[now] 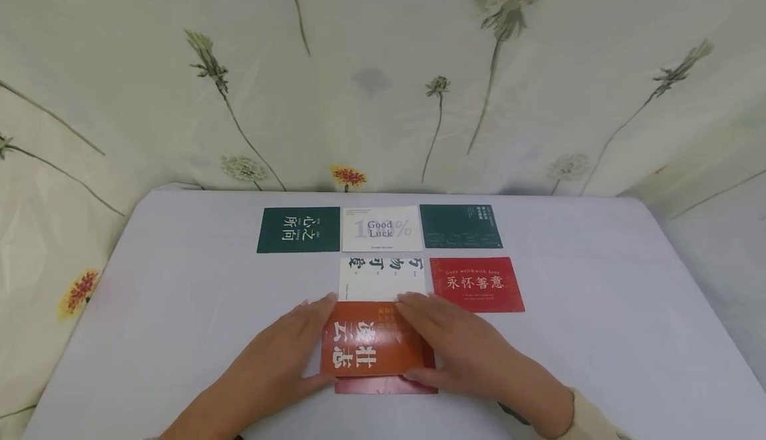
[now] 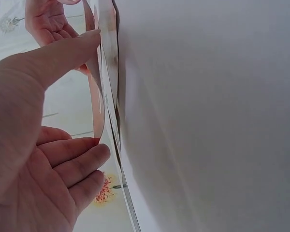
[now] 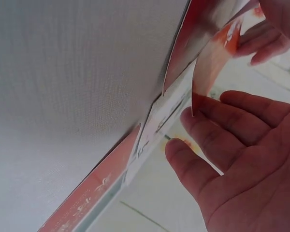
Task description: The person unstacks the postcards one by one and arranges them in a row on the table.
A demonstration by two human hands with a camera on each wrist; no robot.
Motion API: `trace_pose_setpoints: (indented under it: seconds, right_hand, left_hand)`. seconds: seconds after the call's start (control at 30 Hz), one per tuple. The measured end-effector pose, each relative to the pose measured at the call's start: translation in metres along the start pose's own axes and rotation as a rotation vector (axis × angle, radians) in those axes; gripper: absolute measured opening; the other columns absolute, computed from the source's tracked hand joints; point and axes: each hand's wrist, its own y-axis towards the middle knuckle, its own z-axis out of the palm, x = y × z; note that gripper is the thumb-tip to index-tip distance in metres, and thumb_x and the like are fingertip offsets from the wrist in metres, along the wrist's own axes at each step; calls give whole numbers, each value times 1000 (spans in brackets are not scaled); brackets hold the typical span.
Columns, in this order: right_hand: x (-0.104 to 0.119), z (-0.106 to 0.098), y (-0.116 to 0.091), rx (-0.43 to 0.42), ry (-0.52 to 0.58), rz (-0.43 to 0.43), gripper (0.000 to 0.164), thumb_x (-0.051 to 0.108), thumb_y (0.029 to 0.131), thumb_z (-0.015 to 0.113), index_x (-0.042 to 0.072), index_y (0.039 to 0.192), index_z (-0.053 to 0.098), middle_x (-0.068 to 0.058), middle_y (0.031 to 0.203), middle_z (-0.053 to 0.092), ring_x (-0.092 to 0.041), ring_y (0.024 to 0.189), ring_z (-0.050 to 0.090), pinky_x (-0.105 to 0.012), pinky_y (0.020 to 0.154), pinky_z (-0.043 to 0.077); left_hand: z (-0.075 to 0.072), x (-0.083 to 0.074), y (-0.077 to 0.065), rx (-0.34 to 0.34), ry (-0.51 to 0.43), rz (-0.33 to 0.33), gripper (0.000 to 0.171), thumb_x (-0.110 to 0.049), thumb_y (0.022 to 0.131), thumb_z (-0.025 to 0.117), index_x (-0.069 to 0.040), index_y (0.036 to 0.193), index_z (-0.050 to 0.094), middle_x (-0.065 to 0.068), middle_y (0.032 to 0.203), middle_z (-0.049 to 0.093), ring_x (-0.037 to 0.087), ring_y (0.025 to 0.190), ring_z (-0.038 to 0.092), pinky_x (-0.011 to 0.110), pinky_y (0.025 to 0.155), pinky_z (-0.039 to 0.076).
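An orange card with white Chinese characters is held between my two hands near the front of the table. My left hand grips its left edge, thumb at the near corner and fingers at the far one. On the opposite edge, my right hand grips it the same way. Seen from the right wrist, the orange card bows, raised above the cards under it. A pinkish-red card shows below its near edge. Just beyond lies a white card with dark green characters, its near part covered.
A red card lies to the right of the white one. Behind them, in a row, are a green card, a white "Good Luck" card and another green card. A flower-printed curtain hangs behind the white-covered table.
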Motion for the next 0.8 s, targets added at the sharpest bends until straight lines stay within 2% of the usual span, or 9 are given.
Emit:
trace_pose_setpoints:
  seconds: [0.3, 0.53, 0.8]
  right_hand:
    - [2, -4, 16, 22, 8, -15, 103, 52, 76, 89, 22, 162, 41, 2, 160, 47, -21, 147, 42, -46, 104, 54]
    - [6, -5, 30, 23, 6, -30, 103, 51, 76, 90, 21, 162, 40, 2, 160, 46, -20, 149, 39, -45, 104, 54]
    - [13, -6, 47, 14, -5, -44, 104, 50, 76, 90, 20, 162, 41, 2, 161, 46, -20, 150, 38, -46, 108, 51]
  left_hand:
    - [-3, 12, 2, 10, -8, -28, 110, -47, 79, 91, -11, 164, 31, 4, 161, 46, 27, 143, 48, 48, 109, 50]
    - [-6, 25, 0, 3, -3, -27, 112, -43, 78, 93, -10, 165, 30, 6, 163, 43, 27, 144, 47, 48, 106, 52]
    - [-13, 39, -1, -46, 27, -1, 114, -41, 76, 94, -8, 165, 31, 10, 161, 46, 30, 141, 51, 46, 103, 55]
